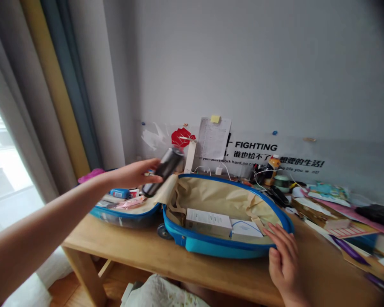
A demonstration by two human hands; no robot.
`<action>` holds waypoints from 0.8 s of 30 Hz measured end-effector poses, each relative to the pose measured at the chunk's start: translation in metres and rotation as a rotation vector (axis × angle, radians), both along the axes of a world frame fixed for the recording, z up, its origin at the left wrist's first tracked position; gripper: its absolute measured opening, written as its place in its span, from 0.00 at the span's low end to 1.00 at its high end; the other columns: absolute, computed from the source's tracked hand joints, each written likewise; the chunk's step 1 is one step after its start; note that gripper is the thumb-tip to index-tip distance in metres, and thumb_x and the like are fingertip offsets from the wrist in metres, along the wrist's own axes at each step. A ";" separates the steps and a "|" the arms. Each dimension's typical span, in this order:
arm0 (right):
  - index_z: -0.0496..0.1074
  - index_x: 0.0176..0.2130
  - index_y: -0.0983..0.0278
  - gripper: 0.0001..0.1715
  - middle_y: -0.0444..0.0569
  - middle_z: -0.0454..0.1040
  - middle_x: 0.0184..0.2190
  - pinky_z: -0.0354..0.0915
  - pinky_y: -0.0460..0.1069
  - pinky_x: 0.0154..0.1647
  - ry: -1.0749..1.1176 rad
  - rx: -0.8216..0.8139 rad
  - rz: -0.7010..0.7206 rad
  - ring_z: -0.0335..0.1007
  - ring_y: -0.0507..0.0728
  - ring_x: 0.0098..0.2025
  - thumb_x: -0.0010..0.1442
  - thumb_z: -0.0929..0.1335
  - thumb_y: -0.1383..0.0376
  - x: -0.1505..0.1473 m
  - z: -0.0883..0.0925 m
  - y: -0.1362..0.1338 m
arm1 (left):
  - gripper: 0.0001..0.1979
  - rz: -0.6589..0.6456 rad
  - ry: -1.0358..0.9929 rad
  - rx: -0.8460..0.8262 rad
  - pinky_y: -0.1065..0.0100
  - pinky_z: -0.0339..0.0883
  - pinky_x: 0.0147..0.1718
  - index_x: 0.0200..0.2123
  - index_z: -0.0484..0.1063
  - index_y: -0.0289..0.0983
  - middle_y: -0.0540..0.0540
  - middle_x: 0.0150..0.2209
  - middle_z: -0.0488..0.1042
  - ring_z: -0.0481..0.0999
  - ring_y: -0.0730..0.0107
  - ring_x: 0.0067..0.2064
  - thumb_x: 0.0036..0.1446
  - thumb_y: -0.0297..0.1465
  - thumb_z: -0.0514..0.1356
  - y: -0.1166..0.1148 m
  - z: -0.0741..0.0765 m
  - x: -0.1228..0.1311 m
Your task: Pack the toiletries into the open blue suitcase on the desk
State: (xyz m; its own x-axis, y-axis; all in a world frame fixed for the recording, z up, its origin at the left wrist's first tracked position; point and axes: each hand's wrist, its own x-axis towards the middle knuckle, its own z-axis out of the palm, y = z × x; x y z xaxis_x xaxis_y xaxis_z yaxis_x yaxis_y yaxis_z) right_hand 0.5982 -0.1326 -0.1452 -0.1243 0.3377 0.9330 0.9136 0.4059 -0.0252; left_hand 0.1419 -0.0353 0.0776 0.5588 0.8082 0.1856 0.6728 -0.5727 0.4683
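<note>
– Touching what, nearest, with the right hand (284, 256)?
– Resting it on the right end of the open blue suitcase (224, 250) on the desk (147, 251), with fingers (285, 236) loosely spread.
– Seeing what inside?
– Spotting two white boxes (208, 221), side by side.
– Gripping what with the left hand (137, 173)?
– Clasping a tilted dark cylinder (167, 166) with closed fingers, in mid-air over the suitcase.
– Facing what beyond?
– Facing lettering (256, 146) on the wall (243, 64).
</note>
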 end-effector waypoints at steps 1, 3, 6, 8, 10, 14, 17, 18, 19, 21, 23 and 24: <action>0.70 0.54 0.61 0.22 0.55 0.74 0.52 0.58 0.63 0.62 -0.002 0.005 -0.001 0.67 0.64 0.59 0.69 0.56 0.61 0.000 0.000 0.000 | 0.34 -0.085 -0.047 -0.038 0.67 0.68 0.44 0.58 0.62 0.37 0.44 0.49 0.76 0.75 0.59 0.48 0.56 0.54 0.56 -0.003 -0.001 0.024; 0.70 0.54 0.61 0.22 0.56 0.74 0.52 0.58 0.63 0.62 -0.007 0.012 -0.004 0.67 0.64 0.59 0.69 0.55 0.62 0.000 -0.001 0.000 | 0.32 -0.231 -0.074 -0.085 0.67 0.68 0.45 0.60 0.61 0.38 0.44 0.50 0.76 0.76 0.61 0.47 0.58 0.49 0.59 -0.009 -0.010 0.069; 0.69 0.54 0.60 0.22 0.55 0.75 0.52 0.58 0.63 0.62 -0.011 0.000 -0.012 0.67 0.64 0.59 0.68 0.55 0.61 0.001 -0.001 -0.001 | 0.30 -0.381 -0.037 -0.064 0.66 0.67 0.48 0.60 0.62 0.37 0.41 0.53 0.75 0.75 0.60 0.49 0.58 0.42 0.62 -0.012 -0.030 0.121; 0.69 0.55 0.60 0.22 0.55 0.75 0.52 0.58 0.63 0.62 -0.012 -0.015 -0.018 0.67 0.64 0.59 0.68 0.56 0.61 0.001 0.000 -0.002 | 0.31 -0.410 0.022 -0.083 0.66 0.66 0.49 0.60 0.63 0.37 0.40 0.53 0.74 0.75 0.59 0.51 0.57 0.41 0.64 -0.012 -0.045 0.142; 0.69 0.55 0.60 0.22 0.55 0.74 0.53 0.58 0.63 0.62 -0.020 -0.020 -0.020 0.67 0.63 0.60 0.68 0.56 0.62 0.002 0.000 -0.003 | 0.32 -0.392 0.096 -0.149 0.66 0.66 0.49 0.60 0.63 0.38 0.41 0.53 0.75 0.76 0.59 0.51 0.56 0.41 0.66 -0.010 -0.058 0.156; 0.68 0.56 0.61 0.22 0.55 0.74 0.53 0.58 0.62 0.63 -0.032 -0.023 -0.004 0.66 0.63 0.61 0.68 0.56 0.63 0.002 -0.001 -0.003 | 0.33 -0.312 0.267 -0.227 0.66 0.68 0.46 0.59 0.63 0.39 0.42 0.52 0.76 0.77 0.58 0.50 0.54 0.43 0.67 -0.008 -0.073 0.164; 0.69 0.56 0.60 0.22 0.55 0.74 0.54 0.58 0.62 0.63 -0.005 -0.012 0.012 0.66 0.62 0.61 0.68 0.56 0.62 0.000 -0.001 -0.003 | 0.32 -0.272 0.393 -0.210 0.64 0.68 0.45 0.58 0.64 0.41 0.43 0.52 0.77 0.78 0.56 0.50 0.53 0.44 0.67 -0.007 -0.078 0.164; 0.69 0.55 0.60 0.22 0.55 0.74 0.54 0.57 0.62 0.63 -0.001 -0.011 0.014 0.66 0.62 0.61 0.68 0.56 0.62 0.000 0.000 -0.003 | 0.32 -0.266 0.430 -0.205 0.64 0.68 0.45 0.58 0.64 0.42 0.44 0.52 0.77 0.78 0.56 0.50 0.53 0.45 0.67 -0.007 -0.079 0.164; 0.69 0.55 0.60 0.22 0.55 0.74 0.54 0.58 0.62 0.63 -0.001 -0.012 0.014 0.66 0.62 0.61 0.68 0.56 0.62 -0.001 0.000 -0.003 | 0.32 -0.262 0.465 -0.202 0.64 0.68 0.45 0.58 0.65 0.42 0.44 0.51 0.78 0.78 0.55 0.50 0.52 0.45 0.67 -0.007 -0.080 0.164; 0.70 0.55 0.60 0.22 0.55 0.74 0.53 0.58 0.62 0.63 -0.009 -0.017 0.007 0.66 0.62 0.61 0.68 0.56 0.62 -0.001 0.001 -0.003 | 0.32 -0.267 0.520 -0.174 0.64 0.69 0.44 0.58 0.65 0.43 0.45 0.52 0.77 0.78 0.55 0.50 0.52 0.46 0.67 -0.008 -0.082 0.165; 0.69 0.55 0.60 0.23 0.55 0.74 0.53 0.58 0.62 0.62 -0.018 -0.016 -0.003 0.67 0.62 0.60 0.69 0.55 0.62 0.000 0.001 -0.003 | 0.31 -0.277 0.561 -0.108 0.64 0.70 0.43 0.57 0.66 0.42 0.43 0.54 0.75 0.78 0.54 0.50 0.53 0.45 0.66 -0.010 -0.085 0.168; 0.69 0.55 0.60 0.23 0.55 0.74 0.52 0.59 0.62 0.62 -0.022 -0.017 -0.008 0.67 0.62 0.60 0.69 0.55 0.61 0.000 0.001 -0.003 | 0.30 -0.281 0.580 -0.072 0.64 0.70 0.43 0.57 0.67 0.42 0.41 0.55 0.74 0.78 0.53 0.50 0.53 0.45 0.66 -0.011 -0.087 0.170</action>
State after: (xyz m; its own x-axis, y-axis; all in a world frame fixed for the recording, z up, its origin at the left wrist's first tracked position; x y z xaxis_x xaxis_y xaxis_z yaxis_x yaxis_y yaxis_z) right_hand 0.5981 -0.1360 -0.1443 -0.1424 0.3543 0.9242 0.9171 0.3985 -0.0115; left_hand 0.3119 -0.0459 -0.0092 0.7443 0.6154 -0.2593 0.6569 -0.7447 0.1180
